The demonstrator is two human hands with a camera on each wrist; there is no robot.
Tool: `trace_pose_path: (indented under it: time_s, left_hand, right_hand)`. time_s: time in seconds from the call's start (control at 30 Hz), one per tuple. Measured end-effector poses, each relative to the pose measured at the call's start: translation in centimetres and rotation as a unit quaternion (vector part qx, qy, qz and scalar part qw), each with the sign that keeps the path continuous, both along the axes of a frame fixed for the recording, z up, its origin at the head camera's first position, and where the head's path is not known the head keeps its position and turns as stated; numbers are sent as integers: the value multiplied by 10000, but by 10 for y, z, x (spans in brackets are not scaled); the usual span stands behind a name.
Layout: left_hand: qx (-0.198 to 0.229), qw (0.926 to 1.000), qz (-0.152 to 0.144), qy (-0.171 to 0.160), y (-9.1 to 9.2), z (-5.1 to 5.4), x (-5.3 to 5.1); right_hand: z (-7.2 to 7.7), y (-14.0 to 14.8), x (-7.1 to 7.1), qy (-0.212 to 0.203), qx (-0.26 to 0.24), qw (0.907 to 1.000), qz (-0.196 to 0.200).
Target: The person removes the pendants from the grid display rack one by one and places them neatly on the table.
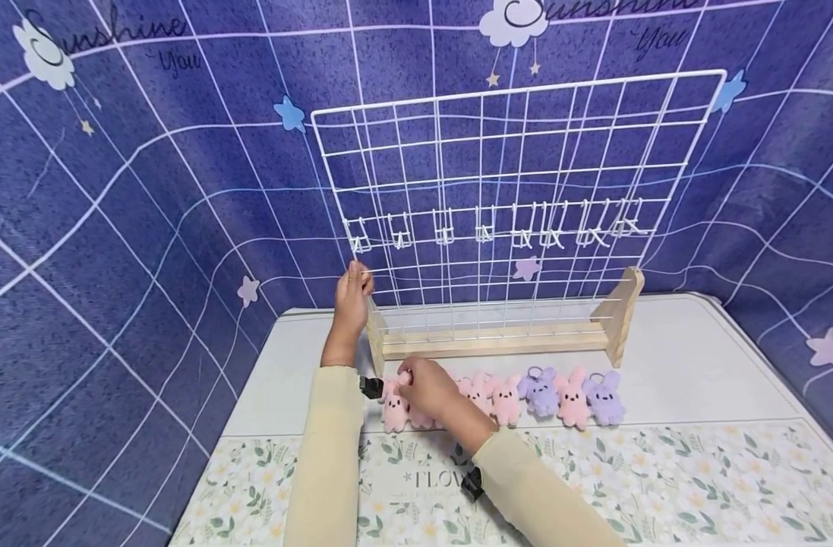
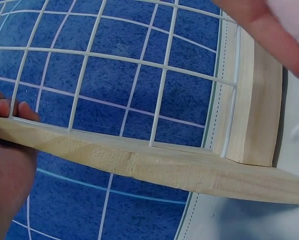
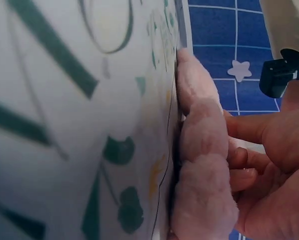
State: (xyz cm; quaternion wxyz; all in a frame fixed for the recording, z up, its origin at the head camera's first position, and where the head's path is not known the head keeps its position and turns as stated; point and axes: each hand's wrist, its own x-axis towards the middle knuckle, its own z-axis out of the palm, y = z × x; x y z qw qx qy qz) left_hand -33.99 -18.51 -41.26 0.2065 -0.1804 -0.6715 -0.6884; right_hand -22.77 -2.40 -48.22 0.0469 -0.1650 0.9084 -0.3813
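My left hand (image 1: 352, 298) grips the left edge of a white wire grid rack (image 1: 481, 139), its fingers curled round the wooden side support (image 2: 189, 172). Plush bunny keychains, pink and lilac, lie in a row in front of the rack. At the row's left end, my right hand (image 1: 430, 389) pinches the upper part of a pink plush bunny (image 1: 394, 414), partly covering it and the pink one beside it. In the right wrist view, the right fingers lie against pink plush (image 3: 204, 185); the exact spot they hold is hidden.
Several white wire hooks (image 1: 484, 232) hang in a line across the grid. The rack's wooden base (image 1: 498, 346) stands on a white table (image 1: 689, 342). A floral mat (image 1: 696, 486) covers the front, and patterned blue cloth (image 1: 149, 266) surrounds the back and sides.
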Motion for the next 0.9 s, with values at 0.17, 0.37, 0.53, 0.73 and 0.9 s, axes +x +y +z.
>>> trace_pose_path:
  time_s: [0.17, 0.37, 0.53, 0.73, 0.9]
  left_hand:
    - [13, 10000, 24, -7, 1, -4, 0]
    - [43, 10000, 17, 64, 0, -3, -2]
    - [6, 10000, 59, 42, 0, 0, -2]
    - [-73, 9999, 115, -24, 2, 1, 0]
    - [-159, 9997, 174, -20, 1, 0, 0]
  right_hand:
    - [4, 3, 4, -153, 221, 9995, -178]
    - [10, 11, 10, -252, 562, 9979, -187]
    - [11, 14, 11, -457, 636, 9968, -184]
    - [14, 20, 11, -683, 560, 9960, -138]
    - [15, 25, 12, -758, 471, 9960, -62]
